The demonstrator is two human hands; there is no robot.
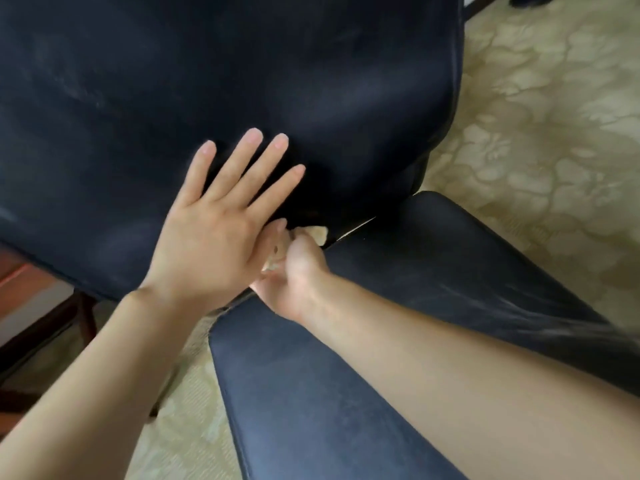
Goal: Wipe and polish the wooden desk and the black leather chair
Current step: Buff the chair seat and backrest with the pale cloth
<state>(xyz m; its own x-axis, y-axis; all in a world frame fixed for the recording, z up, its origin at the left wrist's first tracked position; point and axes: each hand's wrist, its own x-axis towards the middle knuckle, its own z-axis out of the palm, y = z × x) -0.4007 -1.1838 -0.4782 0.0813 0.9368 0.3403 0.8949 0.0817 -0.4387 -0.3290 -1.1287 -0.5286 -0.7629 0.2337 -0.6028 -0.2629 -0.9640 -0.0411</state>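
Note:
The black leather chair fills the view: its seat cushion (242,74) above and its backrest top (433,271) running toward me at the lower right. My left hand (214,233) lies flat on the seat with fingers spread and straight. My right hand (294,271) reaches into the crease between seat and backrest. It grips a small pale cloth (317,233), of which only a corner shows past the fingers. The leather shows faint dusty streaks.
Cream patterned carpet (536,133) covers the floor right of the chair and below it. Dark wooden furniture legs (52,327) and a reddish wooden surface (24,282) stand at the lower left. A dark object sits at the top right corner.

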